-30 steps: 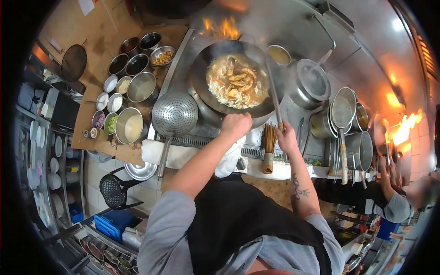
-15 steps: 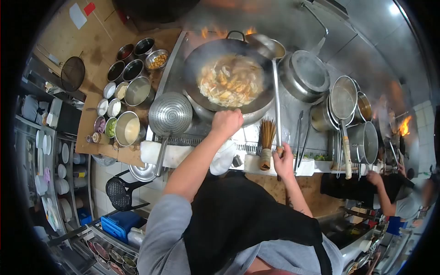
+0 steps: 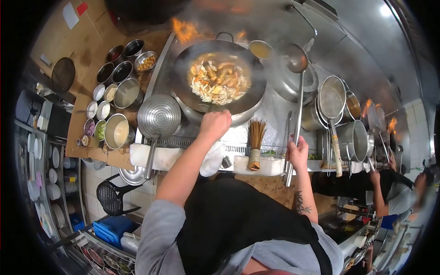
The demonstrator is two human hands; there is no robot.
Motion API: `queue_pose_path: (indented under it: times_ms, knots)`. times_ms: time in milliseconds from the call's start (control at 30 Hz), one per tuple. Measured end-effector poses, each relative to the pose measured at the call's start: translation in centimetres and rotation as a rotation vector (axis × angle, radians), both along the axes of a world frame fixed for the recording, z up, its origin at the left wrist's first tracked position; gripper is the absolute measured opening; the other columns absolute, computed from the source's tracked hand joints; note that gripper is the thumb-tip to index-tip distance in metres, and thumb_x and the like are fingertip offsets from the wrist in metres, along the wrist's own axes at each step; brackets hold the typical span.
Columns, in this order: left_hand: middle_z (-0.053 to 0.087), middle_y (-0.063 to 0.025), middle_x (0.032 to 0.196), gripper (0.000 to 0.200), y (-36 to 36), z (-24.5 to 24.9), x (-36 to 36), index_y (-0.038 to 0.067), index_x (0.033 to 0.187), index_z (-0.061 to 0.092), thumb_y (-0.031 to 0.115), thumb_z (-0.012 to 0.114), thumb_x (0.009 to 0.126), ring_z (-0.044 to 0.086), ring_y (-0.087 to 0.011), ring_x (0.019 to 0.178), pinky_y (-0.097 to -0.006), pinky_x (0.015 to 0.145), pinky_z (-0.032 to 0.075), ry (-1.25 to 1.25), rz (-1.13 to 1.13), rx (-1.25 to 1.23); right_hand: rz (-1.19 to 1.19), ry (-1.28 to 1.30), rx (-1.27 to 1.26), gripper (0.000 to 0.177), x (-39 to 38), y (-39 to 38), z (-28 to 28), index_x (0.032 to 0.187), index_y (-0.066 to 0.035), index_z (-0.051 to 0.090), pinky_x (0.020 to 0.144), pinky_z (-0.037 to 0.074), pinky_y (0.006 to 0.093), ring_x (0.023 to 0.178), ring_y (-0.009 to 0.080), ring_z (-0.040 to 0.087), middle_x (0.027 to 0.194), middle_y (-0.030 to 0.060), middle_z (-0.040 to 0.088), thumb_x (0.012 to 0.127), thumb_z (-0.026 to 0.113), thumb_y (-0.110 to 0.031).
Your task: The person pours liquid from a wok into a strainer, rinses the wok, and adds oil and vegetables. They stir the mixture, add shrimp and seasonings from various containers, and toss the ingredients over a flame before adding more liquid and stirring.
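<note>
My left hand (image 3: 216, 124) is closed at the near rim of a large wok (image 3: 183, 80), where its near handle would be. A white cloth (image 3: 211, 160) hangs just below that hand. Pieces of pale and browned food (image 3: 220, 80) lie in brownish, steaming liquid inside the wok. In my right hand (image 3: 298, 152) is the long handle of a steel ladle (image 3: 294, 58). Its bowl hangs over a lidded steel pot (image 3: 298, 87) to the right of the wok. Between my hands stands a bamboo wok brush (image 3: 255, 142), bristles pointing away from me.
A perforated skimmer (image 3: 159, 117) rests left of the wok. Seasoning bowls (image 3: 123, 72) cover the board at left. Flames (image 3: 184, 30) rise behind the wok. Strainers (image 3: 332, 98) and pots (image 3: 356, 140) stand at right, with tongs (image 3: 288, 123) nearby. A co-worker (image 3: 389, 192) stands far right.
My right hand has carried the ladle rightward, from the wok's right rim to over the lidded pot. The food in the wok has shifted, and the flame at its back left is larger.
</note>
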State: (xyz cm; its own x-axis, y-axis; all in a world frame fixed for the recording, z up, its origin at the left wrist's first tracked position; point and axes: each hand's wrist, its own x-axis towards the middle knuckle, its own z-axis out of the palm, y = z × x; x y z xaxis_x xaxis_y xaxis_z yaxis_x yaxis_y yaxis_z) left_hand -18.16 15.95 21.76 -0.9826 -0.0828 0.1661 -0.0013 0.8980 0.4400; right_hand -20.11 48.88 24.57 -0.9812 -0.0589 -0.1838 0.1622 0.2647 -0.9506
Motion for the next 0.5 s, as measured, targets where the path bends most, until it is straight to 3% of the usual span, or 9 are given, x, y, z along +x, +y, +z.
queue_pose_path:
  times_ms: [67,100,200,233,300,367,467,500]
  knots:
    - [0.066,-0.0185,0.073,0.026,0.0,0.0,0.1,0.005,0.081,0.059,0.026,0.049,0.093,0.065,-0.0381,0.072,-0.0506,0.067,0.050,0.014,-0.005,0.014,0.095,-0.025,-0.018,0.025,0.2,-0.5,1.1,0.114,0.000,0.052,0.034,0.035,0.0268,0.039,0.0093,0.045,0.058,0.0004,0.052,0.090,0.056,-0.005]
    - [0.067,-0.0183,0.074,0.026,0.0,-0.2,0.2,0.005,0.081,0.059,0.025,0.049,0.093,0.065,-0.0378,0.073,-0.0502,0.068,0.050,0.021,-0.006,0.021,0.153,-0.057,-0.030,0.035,0.3,-1.4,2.0,0.124,0.002,0.049,0.037,0.036,0.0253,0.042,0.0084,0.047,0.060,0.0004,0.053,0.091,0.056,-0.004]
    - [0.066,-0.0182,0.074,0.025,-0.1,-0.8,0.3,0.005,0.081,0.059,0.024,0.048,0.094,0.065,-0.0378,0.074,-0.0497,0.070,0.050,0.099,-0.013,0.016,0.147,-0.026,0.077,0.045,-0.3,-5.0,1.1,0.132,0.005,0.047,0.042,0.039,0.0249,0.047,0.0079,0.049,0.063,0.0012,0.056,0.089,0.057,-0.003]
    - [0.067,-0.0158,0.078,0.024,-0.1,-0.7,0.4,0.005,0.082,0.059,0.024,0.048,0.094,0.064,-0.0349,0.079,-0.0471,0.075,0.048,0.063,-0.006,0.013,0.219,0.064,0.144,0.050,-1.4,-5.8,-0.9,0.137,0.002,0.042,0.035,0.034,0.0254,0.040,0.0082,0.044,0.057,-0.0006,0.050,0.089,0.055,-0.003]
    - [0.066,-0.0138,0.079,0.022,0.1,-0.5,0.9,0.006,0.083,0.059,0.023,0.048,0.094,0.063,-0.0326,0.081,-0.0455,0.077,0.046,0.119,0.009,-0.012,0.225,0.161,0.296,0.047,-2.3,-8.5,-3.0,0.135,0.000,0.045,0.035,0.035,0.0262,0.040,0.0083,0.044,0.058,-0.0008,0.051,0.090,0.055,-0.004]
    - [0.066,-0.0106,0.088,0.018,0.1,-0.1,1.4,0.007,0.085,0.058,0.021,0.049,0.093,0.060,-0.0286,0.090,-0.0424,0.081,0.041,0.120,0.007,-0.006,0.283,-0.082,0.106,0.030,-2.0,-10.3,-2.0,0.119,0.001,0.052,0.035,0.035,0.0268,0.040,0.0095,0.044,0.058,0.0009,0.051,0.090,0.053,-0.004]
    - [0.065,-0.0100,0.096,0.015,0.1,0.2,2.1,0.007,0.086,0.056,0.019,0.050,0.092,0.057,-0.0281,0.096,-0.0426,0.080,0.041,0.181,0.006,-0.021,0.368,-0.332,-0.201,0.023,-1.4,-10.6,-1.1,0.110,0.000,0.056,0.035,0.036,0.0277,0.040,0.0123,0.046,0.063,0.0045,0.053,0.088,0.053,-0.001]
    - [0.061,-0.0116,0.109,0.012,0.1,0.7,2.4,0.005,0.095,0.058,0.015,0.052,0.091,0.054,-0.0290,0.107,-0.0456,0.092,0.040,0.078,-0.016,0.014,0.410,-0.334,-0.241,0.027,-1.0,-10.4,-0.3,0.115,-0.002,0.055,0.035,0.034,0.0269,0.040,0.0111,0.044,0.060,0.0021,0.050,0.088,0.053,0.001]
